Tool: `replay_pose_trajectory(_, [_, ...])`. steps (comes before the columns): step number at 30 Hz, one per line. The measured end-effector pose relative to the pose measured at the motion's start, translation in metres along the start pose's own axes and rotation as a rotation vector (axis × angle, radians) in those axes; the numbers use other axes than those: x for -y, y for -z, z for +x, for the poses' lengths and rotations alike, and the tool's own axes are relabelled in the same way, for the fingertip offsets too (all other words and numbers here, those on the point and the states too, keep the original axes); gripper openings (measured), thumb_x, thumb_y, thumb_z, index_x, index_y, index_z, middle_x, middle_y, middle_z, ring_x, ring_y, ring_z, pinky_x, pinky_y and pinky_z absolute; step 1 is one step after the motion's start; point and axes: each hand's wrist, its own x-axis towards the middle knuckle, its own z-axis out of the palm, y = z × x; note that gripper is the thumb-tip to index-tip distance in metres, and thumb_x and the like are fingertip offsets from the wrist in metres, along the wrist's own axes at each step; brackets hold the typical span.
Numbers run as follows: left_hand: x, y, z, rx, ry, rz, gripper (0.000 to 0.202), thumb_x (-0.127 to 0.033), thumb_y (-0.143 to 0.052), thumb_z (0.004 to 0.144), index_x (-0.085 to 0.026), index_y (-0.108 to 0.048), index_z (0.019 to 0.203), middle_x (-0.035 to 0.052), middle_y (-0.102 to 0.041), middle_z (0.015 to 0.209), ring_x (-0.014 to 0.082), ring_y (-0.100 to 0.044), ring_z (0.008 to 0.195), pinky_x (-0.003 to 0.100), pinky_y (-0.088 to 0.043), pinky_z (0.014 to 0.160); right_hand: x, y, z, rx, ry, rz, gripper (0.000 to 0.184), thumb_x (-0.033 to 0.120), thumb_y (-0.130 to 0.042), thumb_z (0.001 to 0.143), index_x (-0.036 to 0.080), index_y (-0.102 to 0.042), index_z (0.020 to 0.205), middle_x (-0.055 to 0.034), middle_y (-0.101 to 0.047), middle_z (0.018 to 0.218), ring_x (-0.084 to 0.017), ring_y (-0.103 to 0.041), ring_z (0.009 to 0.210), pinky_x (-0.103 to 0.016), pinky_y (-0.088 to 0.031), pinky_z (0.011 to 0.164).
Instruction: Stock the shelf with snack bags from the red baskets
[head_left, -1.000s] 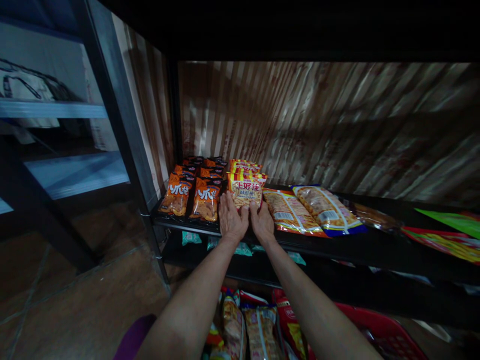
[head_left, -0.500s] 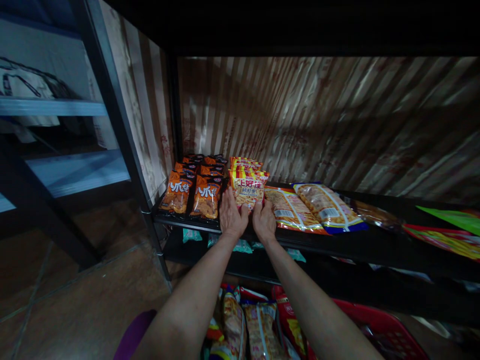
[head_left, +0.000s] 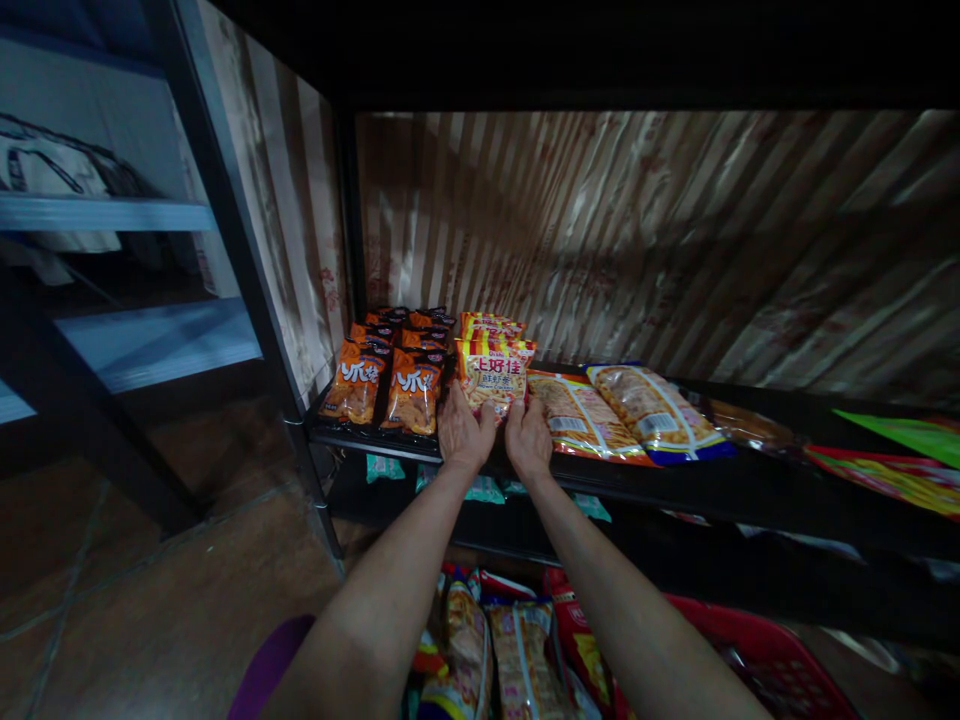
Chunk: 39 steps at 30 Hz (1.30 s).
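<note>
A red, yellow and white snack bag (head_left: 493, 370) stands tilted back at the front of a short row of like bags on the black shelf. Its lower sides are between my two hands. My left hand (head_left: 463, 430) is curved around the left edge, thumb on the lower front. On the right edge, my right hand (head_left: 529, 438) presses with its thumb near the bottom corner. Some fingertips are hidden behind the bag. Just left of my left hand is an orange and black snack bag (head_left: 412, 392), one of two rows.
Right of my hands lie a flat orange-edged snack pack (head_left: 581, 418) and a blue-edged one (head_left: 660, 412). Small teal packets (head_left: 384, 468) sit on the lower shelf (head_left: 637, 560). Below my arms are more snack packs (head_left: 525, 650) and a red basket (head_left: 739, 625). A dark shelf post (head_left: 247, 240) rises at left.
Both hands stay around the same bag, nearly still. My left fingers sit slightly lower along its left edge.
</note>
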Motion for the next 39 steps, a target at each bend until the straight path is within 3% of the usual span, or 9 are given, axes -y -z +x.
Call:
replay_pose_trajectory(13, [0.005, -0.0021, 0.0016, 0.015, 0.018, -0.011, 0.074, -0.046, -0.039, 0.087, -0.004, -0.019, 0.143, 0.0213, -0.053, 0.13, 0.0294, -0.052, 0.118, 0.042, -0.041, 0.098, -0.0078, -0.0077, 0.0043, -0.029, 0.039, 0.002, 0.05, 0.039, -0.017, 0.092, 0.007, -0.047, 0.116, -0.0217, -0.061, 0.111, -0.031, -0.059, 0.101, -0.041, -0.041, 0.084])
replay_pose_trajectory(20, [0.0044, -0.0024, -0.0007, -0.051, -0.039, -0.049, 0.074, -0.044, -0.043, 0.085, -0.001, -0.022, 0.141, 0.0217, -0.042, 0.139, 0.0272, -0.04, 0.129, 0.04, -0.033, 0.106, -0.0091, -0.0099, 0.0043, -0.04, 0.055, -0.002, 0.048, 0.037, -0.018, 0.092, 0.008, -0.049, 0.113, -0.0212, -0.061, 0.111, -0.031, -0.059, 0.101, -0.041, -0.042, 0.084])
replay_pose_trajectory(31, [0.0053, 0.0011, 0.0003, 0.051, -0.054, -0.006, 0.064, -0.038, -0.038, 0.087, -0.006, -0.026, 0.142, 0.0184, -0.048, 0.135, 0.0255, -0.046, 0.125, 0.037, -0.038, 0.103, -0.0072, -0.0086, 0.0032, -0.071, 0.067, 0.01, 0.045, 0.037, -0.019, 0.091, 0.009, -0.05, 0.108, -0.021, -0.063, 0.102, -0.031, -0.061, 0.093, -0.042, -0.044, 0.079])
replay_pose_trajectory(39, [0.0068, -0.0016, 0.0011, 0.045, -0.043, -0.032, 0.065, -0.039, -0.039, 0.087, -0.009, -0.024, 0.143, 0.0165, -0.048, 0.136, 0.025, -0.048, 0.123, 0.037, -0.04, 0.101, -0.0046, -0.0074, 0.001, -0.079, 0.083, 0.007, 0.047, 0.035, -0.018, 0.091, 0.007, -0.049, 0.111, -0.0222, -0.063, 0.101, -0.031, -0.06, 0.092, -0.042, -0.043, 0.079])
